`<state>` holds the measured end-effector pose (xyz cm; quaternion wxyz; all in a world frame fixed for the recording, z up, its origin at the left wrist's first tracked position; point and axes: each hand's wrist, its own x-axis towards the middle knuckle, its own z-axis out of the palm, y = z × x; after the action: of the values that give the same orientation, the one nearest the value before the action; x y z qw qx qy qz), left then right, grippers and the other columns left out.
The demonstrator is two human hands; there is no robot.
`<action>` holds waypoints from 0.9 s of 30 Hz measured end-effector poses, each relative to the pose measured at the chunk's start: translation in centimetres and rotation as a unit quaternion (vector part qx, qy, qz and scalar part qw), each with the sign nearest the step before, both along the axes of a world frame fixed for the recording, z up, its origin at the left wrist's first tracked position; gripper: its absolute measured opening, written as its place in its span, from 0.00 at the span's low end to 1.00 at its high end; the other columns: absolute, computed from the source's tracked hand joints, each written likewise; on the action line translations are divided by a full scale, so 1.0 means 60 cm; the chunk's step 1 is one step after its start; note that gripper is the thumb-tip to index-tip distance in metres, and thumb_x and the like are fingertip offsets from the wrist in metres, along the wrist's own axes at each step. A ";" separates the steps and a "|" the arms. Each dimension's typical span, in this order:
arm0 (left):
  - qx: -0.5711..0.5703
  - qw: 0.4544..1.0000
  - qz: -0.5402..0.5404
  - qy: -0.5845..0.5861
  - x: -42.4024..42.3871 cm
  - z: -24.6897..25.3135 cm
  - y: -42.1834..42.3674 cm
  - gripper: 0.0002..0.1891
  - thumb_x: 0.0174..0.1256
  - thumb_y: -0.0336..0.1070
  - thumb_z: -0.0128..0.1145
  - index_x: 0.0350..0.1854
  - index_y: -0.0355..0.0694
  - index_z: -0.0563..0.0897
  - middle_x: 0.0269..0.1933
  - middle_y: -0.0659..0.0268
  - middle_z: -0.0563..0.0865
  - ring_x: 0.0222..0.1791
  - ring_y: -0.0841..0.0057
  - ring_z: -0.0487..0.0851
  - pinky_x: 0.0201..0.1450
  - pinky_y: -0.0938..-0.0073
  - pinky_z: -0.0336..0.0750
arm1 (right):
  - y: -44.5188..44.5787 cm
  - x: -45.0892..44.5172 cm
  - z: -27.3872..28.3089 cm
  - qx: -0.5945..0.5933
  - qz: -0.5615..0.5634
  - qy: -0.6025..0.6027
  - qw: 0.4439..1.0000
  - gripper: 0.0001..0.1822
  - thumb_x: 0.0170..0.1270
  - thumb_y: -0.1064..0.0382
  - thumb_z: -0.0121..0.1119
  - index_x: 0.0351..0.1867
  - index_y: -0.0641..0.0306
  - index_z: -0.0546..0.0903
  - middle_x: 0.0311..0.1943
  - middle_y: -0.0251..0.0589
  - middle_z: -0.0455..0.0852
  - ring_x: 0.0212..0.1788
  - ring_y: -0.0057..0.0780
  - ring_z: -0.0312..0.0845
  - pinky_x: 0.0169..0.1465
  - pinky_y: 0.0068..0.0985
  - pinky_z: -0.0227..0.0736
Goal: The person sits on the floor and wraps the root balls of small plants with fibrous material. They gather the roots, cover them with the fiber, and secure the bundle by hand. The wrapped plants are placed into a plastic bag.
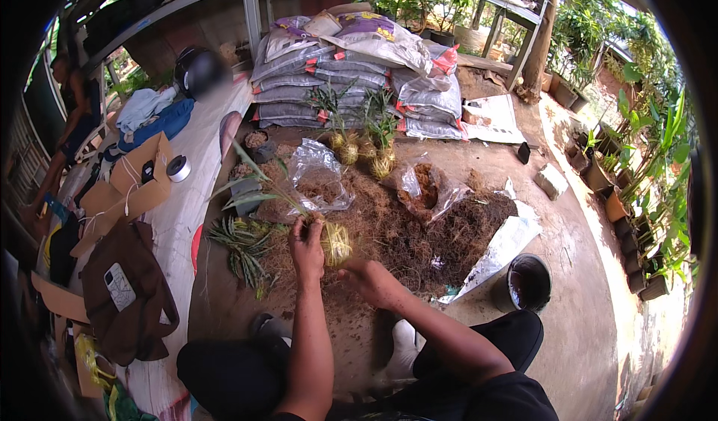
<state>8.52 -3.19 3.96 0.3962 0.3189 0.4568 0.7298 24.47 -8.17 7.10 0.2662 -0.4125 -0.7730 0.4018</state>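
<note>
My left hand (307, 247) grips the top of a coir-covered root ball (336, 244) bound with yellow string, just where the stem comes out. Long narrow leaves of this plant (263, 180) lean up and to the left. Close below the ball, my right hand (367, 283) has its fingers curled and is blurred; whether a strand of string is in it cannot be made out. Several finished-looking balls (383, 164) with yellow wrapping and leafy tops stand farther back. Loose brown coir fibre (381, 213) covers the floor under and beyond my hands.
Clear plastic bags (418, 191) lie among the fibre. A black bucket (527, 283) stands right, near my knee. Cut leafy plants (241, 247) lie left. Stacked sacks (348, 79) are at the back. A covered bench (207, 157) carries a cardboard box (137, 177) and brown bag (126, 292). A person (73, 101) is far left.
</note>
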 end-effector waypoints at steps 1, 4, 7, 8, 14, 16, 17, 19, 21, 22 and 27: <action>-0.021 0.999 0.001 0.040 -0.005 -0.001 0.000 0.12 0.70 0.36 0.61 0.48 0.31 0.81 0.41 0.64 0.86 0.40 0.79 0.82 0.44 0.74 0.75 | 0.008 0.007 0.018 0.004 0.019 -0.026 0.999 0.12 0.73 0.60 0.56 0.45 0.68 0.82 0.34 0.55 0.83 0.37 0.44 0.80 0.46 0.36 0.75; -0.051 0.992 -0.093 0.073 -0.001 -0.040 0.004 0.16 0.70 0.38 0.62 0.53 0.32 0.82 0.43 0.63 0.88 0.42 0.79 0.83 0.48 0.75 0.76 | 0.032 0.035 0.054 0.104 0.018 -0.093 0.990 0.10 0.70 0.62 0.59 0.41 0.68 0.82 0.34 0.52 0.83 0.38 0.48 0.81 0.43 0.37 0.74; -0.036 0.968 -0.240 0.070 0.029 -0.047 0.004 0.18 0.70 0.43 0.61 0.53 0.34 0.83 0.43 0.63 0.88 0.44 0.77 0.84 0.50 0.73 0.76 | 0.063 0.068 0.072 0.166 0.004 -0.090 0.982 0.09 0.67 0.62 0.62 0.40 0.68 0.82 0.32 0.51 0.82 0.35 0.47 0.79 0.41 0.37 0.73; -0.015 0.953 -0.296 0.060 0.036 -0.053 0.004 0.19 0.70 0.45 0.61 0.53 0.34 0.84 0.43 0.62 0.88 0.44 0.76 0.84 0.51 0.72 0.76 | 0.066 0.071 0.081 0.130 -0.006 -0.071 0.989 0.10 0.65 0.63 0.65 0.39 0.69 0.82 0.32 0.50 0.81 0.33 0.42 0.78 0.41 0.34 0.73; -0.028 0.967 -0.223 0.120 0.069 -0.057 0.007 0.27 0.72 0.54 0.56 0.54 0.31 0.82 0.44 0.53 0.87 0.48 0.64 0.84 0.56 0.68 0.75 | 0.087 0.083 0.024 -0.020 -0.098 0.125 0.987 0.16 0.68 0.56 0.66 0.30 0.63 0.75 0.27 0.28 0.74 0.33 0.16 0.66 0.36 0.22 0.65; -0.028 0.980 -0.124 0.151 0.077 -0.001 -0.012 0.27 0.73 0.56 0.55 0.51 0.31 0.82 0.42 0.53 0.86 0.46 0.63 0.84 0.54 0.66 0.75 | 0.087 0.078 0.011 -0.056 -0.134 0.149 0.978 0.16 0.69 0.57 0.66 0.29 0.62 0.74 0.26 0.25 0.73 0.32 0.14 0.65 0.35 0.20 0.63; -0.053 0.987 -0.090 0.124 0.089 -0.005 -0.008 0.27 0.74 0.56 0.54 0.49 0.31 0.82 0.42 0.53 0.86 0.46 0.63 0.84 0.53 0.66 0.75 | 0.087 0.074 0.003 -0.073 -0.154 0.160 0.972 0.16 0.69 0.57 0.66 0.28 0.61 0.73 0.26 0.24 0.72 0.31 0.13 0.64 0.35 0.19 0.62; -0.096 0.993 -0.011 0.070 0.096 -0.009 -0.003 0.26 0.75 0.56 0.52 0.45 0.31 0.82 0.41 0.53 0.86 0.44 0.63 0.84 0.51 0.65 0.75 | 0.088 0.054 -0.019 -0.078 -0.205 0.209 0.953 0.15 0.69 0.59 0.66 0.29 0.62 0.74 0.26 0.24 0.74 0.31 0.12 0.64 0.35 0.19 0.62; -0.120 0.991 -0.010 0.049 0.098 -0.033 -0.004 0.29 0.77 0.59 0.46 0.40 0.33 0.82 0.36 0.56 0.86 0.40 0.63 0.84 0.47 0.64 0.74 | 0.082 0.045 -0.041 -0.116 -0.272 0.228 0.928 0.14 0.68 0.60 0.67 0.29 0.62 0.75 0.26 0.24 0.75 0.31 0.13 0.65 0.37 0.19 0.63; -0.136 0.989 -0.011 0.059 0.104 -0.039 -0.005 0.29 0.78 0.60 0.44 0.39 0.33 0.83 0.35 0.56 0.86 0.39 0.63 0.84 0.47 0.64 0.74 | 0.093 0.046 -0.070 -0.056 -0.263 0.265 0.926 0.13 0.68 0.61 0.67 0.29 0.61 0.76 0.27 0.25 0.77 0.32 0.13 0.67 0.39 0.18 0.64; -0.041 0.991 -0.068 0.107 0.132 -0.038 -0.008 0.35 0.79 0.62 0.38 0.37 0.33 0.87 0.35 0.55 0.89 0.37 0.62 0.86 0.46 0.65 0.75 | 0.102 0.068 -0.090 -0.072 -0.292 0.349 0.888 0.12 0.69 0.62 0.66 0.30 0.61 0.77 0.28 0.27 0.79 0.32 0.13 0.69 0.39 0.17 0.66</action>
<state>16.42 -3.67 1.67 0.4062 0.4092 0.5035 0.6435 28.57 -2.07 1.70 0.5938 -0.4703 -0.4443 0.4784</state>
